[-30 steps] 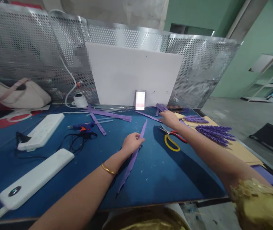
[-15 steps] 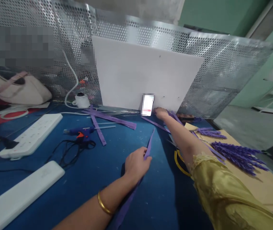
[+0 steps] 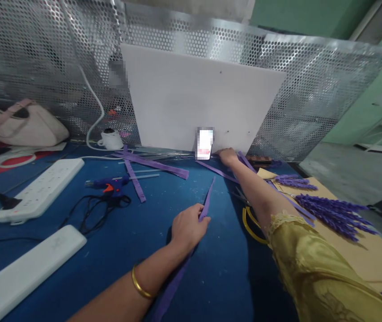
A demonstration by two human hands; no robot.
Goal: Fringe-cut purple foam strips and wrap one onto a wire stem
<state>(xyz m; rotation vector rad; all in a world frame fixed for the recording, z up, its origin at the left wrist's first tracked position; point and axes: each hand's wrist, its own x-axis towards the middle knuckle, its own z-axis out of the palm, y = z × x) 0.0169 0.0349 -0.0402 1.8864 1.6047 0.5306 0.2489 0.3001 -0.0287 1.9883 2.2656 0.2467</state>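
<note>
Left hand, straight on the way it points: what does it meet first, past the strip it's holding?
Probably the far purple strip, which lies crosswise on the blue table ahead of the left hand. Height above the table is unclear, so it could pass over.

Long purple strip [image 3: 206,204], far end tapered to a point, gripped partway along, slanting over blue tabletop [image 3: 224,264]

1) This place looks like a craft workshop
2) On the blue worktable [image 3: 133,246] there are a glue gun [image 3: 119,187], scissors [image 3: 246,221], purple strips [image 3: 208,199] and purple flower stems [image 3: 332,213]
3) A perforated metal screen [image 3: 311,94] stands behind it, and the floor [image 3: 335,156] is bare concrete
</note>
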